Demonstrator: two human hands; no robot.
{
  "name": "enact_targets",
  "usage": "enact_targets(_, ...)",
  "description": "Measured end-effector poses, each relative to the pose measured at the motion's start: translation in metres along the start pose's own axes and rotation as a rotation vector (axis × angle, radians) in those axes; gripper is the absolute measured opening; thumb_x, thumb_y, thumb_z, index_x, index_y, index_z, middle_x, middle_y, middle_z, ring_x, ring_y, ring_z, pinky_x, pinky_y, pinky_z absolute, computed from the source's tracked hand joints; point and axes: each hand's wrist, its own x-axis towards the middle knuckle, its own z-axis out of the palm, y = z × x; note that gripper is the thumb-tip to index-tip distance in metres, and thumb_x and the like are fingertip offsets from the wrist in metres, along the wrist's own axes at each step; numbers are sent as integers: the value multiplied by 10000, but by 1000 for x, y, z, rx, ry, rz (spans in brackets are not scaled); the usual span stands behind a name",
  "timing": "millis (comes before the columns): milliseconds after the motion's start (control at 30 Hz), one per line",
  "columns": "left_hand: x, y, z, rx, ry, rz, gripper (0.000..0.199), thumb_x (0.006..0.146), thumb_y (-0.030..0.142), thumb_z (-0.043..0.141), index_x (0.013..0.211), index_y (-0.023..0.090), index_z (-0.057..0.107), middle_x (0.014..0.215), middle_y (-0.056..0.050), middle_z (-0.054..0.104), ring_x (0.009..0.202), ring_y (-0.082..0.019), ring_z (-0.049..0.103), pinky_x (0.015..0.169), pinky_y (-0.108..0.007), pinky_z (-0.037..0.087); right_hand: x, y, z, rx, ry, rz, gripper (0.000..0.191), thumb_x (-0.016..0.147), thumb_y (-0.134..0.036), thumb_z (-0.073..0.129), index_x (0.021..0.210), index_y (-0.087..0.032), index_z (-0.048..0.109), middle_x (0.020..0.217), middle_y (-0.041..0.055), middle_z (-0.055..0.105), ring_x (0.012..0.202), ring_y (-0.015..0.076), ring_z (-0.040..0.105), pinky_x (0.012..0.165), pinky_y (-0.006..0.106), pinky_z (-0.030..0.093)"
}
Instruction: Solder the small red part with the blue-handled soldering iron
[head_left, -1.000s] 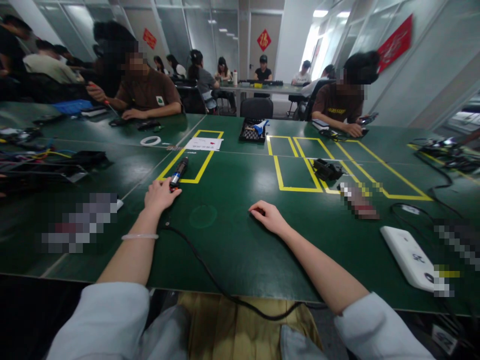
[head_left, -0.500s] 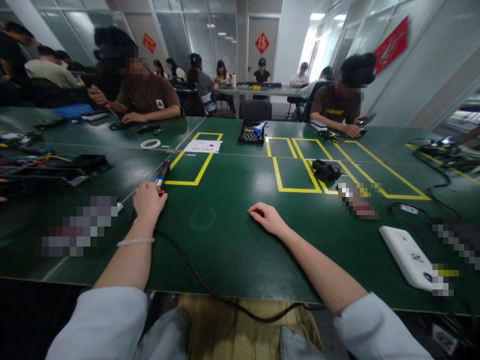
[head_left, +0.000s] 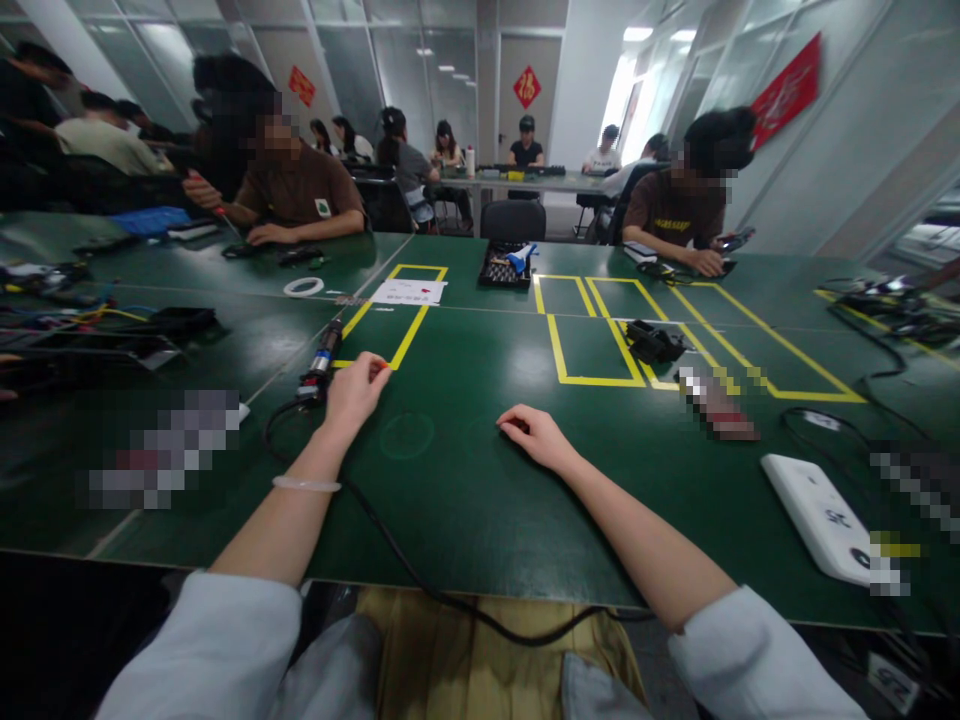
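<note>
Between the pinched fingertips of my left hand (head_left: 356, 392) is a small orange object (head_left: 385, 366), just above the table by a yellow tape outline (head_left: 409, 340). A black and blue cylindrical tool (head_left: 322, 360) with a black cable lies left of this hand, apart from the fingers. My right hand (head_left: 534, 436) rests on the green table (head_left: 465, 500), its fingers curled together; whatever they hold, if anything, is hidden.
A labelled paper (head_left: 410, 291), a white ring (head_left: 303, 287) and a black tray (head_left: 507, 266) lie farther back. A black device (head_left: 655, 341) and a white power bank (head_left: 817, 515) are on the right. The cable (head_left: 397, 555) crosses the front edge. Two people work opposite.
My left hand has moved right, away from the cylindrical tool, with the small orange object in its fingers. The tool now shows fully. My right hand has stayed in place.
</note>
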Motion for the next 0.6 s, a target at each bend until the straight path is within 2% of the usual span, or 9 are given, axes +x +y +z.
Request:
enact_targets(100, -6, 42, 19, -257, -225, 147, 332, 845, 413, 530, 1020, 162, 657, 989, -78, 690, 887, -203, 620, 824, -320, 466, 0, 1, 1, 12, 0, -3, 124, 883, -224, 552, 899, -175, 665, 867, 37, 671, 758, 144, 588, 711, 264, 445)
enact_targets(200, -19, 81, 36, -507, -544, 150, 423, 826, 449, 555, 1102, 149, 665, 1080, -94, 682, 874, -198, 611, 701, -295, 471, 0, 2, 1, 81, 3, 20, 149, 873, -222, 551, 989, -178, 634, 814, 14, 651, 696, 127, 568, 679, 252, 442)
enact_targets(300, -35, 107, 49, -685, -781, 133, 501, 811, 431, 582, 1216, 138, 621, 991, -85, 686, 792, -163, 587, 644, -266, 437, -1, 3, 1, 189, -13, 17, 302, 858, -230, 569, 1159, -198, 553, 811, -9, 637, 663, 113, 551, 666, 242, 444)
enact_targets(367, -42, 115, 55, -757, -844, 144, 534, 804, 400, 594, 1264, 129, 585, 876, -58, 668, 741, -142, 562, 629, -254, 411, -1, 3, 1, 221, -31, 3, 328, 849, -250, 593, 1168, -199, 543, 812, -11, 627, 662, 112, 547, 661, 240, 443)
enact_targets(433, -45, 117, 58, -792, -864, 156, 535, 803, 374, 596, 1274, 121, 571, 828, -43, 645, 737, -137, 553, 627, -249, 400, -1, 3, 1, 216, -41, -8, 257, 849, -276, 604, 1088, -188, 577, 798, -7, 614, 665, 114, 544, 654, 240, 437)
enact_targets(533, -46, 116, 61, -800, -843, 115, 508, 818, 366, 573, 1261, 115, 567, 848, -54, 643, 764, -146, 571, 630, -253, 410, -2, 2, 1, 201, -38, 0, 178, 864, -309, 590, 982, -176, 600, 769, -3, 603, 657, 117, 533, 643, 241, 426)
enact_targets(600, -45, 114, 62, -819, -822, 68, 483, 831, 372, 551, 1239, 114, 567, 864, -62, 648, 766, -149, 587, 626, -255, 419, -2, 2, 1, 211, -27, 13, 195, 878, -336, 577, 987, -175, 600, 762, -2, 605, 649, 117, 525, 635, 240, 419)
